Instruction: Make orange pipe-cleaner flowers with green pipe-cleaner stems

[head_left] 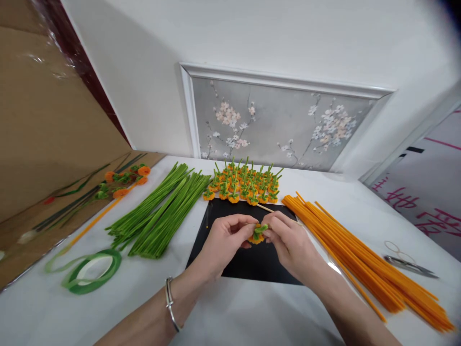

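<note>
Between my two hands, above a black mat (248,266), is a small orange pipe-cleaner flower (256,239) with a green fuzzy piece on it. My left hand (224,245) pinches the flower from the left with thumb and forefinger. On the other side, the fingers of my right hand (293,244) close on the green piece. A thin wooden stick (265,208) juts out past my right fingers toward the back; how it is held is hidden. Beyond the mat, several similar orange flowers (248,185) rest with their green stems pointing up.
Green pipe cleaners (165,211) lie left of the mat, orange ones (353,254) to the right. Green tape (117,271) sits at left front, scissors (410,265) at far right. Orange flowers on a stem (120,193) lie on cardboard. A white wall (288,38) bounds the back.
</note>
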Tool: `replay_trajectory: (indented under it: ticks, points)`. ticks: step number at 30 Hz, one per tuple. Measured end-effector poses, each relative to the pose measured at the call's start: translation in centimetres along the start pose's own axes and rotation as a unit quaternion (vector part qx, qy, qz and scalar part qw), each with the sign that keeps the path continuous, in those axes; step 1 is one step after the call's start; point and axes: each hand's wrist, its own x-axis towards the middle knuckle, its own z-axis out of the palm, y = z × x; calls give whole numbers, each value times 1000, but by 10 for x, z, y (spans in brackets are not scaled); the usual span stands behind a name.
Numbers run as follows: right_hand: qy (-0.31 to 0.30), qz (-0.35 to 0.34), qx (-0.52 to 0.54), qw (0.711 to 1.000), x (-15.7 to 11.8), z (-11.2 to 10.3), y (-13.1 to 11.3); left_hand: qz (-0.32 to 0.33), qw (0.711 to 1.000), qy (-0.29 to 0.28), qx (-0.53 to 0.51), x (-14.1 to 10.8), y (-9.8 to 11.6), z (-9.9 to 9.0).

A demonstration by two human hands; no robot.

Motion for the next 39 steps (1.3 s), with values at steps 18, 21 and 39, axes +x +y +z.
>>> replay_trajectory:
  ticks: [18, 21, 39]
  points:
    - [68, 71, -7, 995, 1, 2, -9, 65, 994, 64, 52, 0, -2, 2]
    - [49, 116, 19, 992, 2, 0, -11, 105, 987, 73, 100, -3, -6, 2]
    - [87, -116, -51, 988, 0, -3, 2, 98, 992, 26, 79, 0, 0, 1]
